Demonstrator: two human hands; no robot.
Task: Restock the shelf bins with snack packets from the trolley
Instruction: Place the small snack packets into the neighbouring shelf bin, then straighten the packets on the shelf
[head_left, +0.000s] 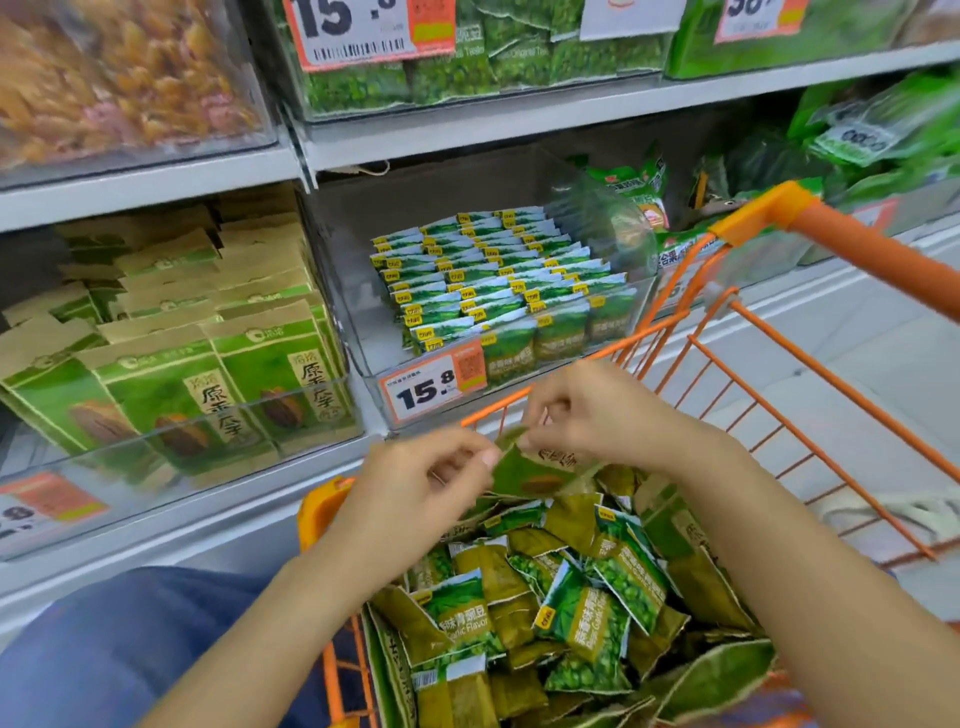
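Note:
An orange wire trolley holds a heap of green snack packets, pea packets mixed with olive-green ones. Above the heap, my left hand and my right hand both pinch one green packet with a brown nut printed on it. My left thumb and fingers hold its left edge, my right fingers its upper edge. Behind the trolley, a clear shelf bin carries neat rows of green pea packets and a 15.8 price tag.
Left of that bin, a clear bin holds upright green and tan seed packets. More green bags fill the bins to the right and on the shelf above. A dark blue trouser leg shows at lower left.

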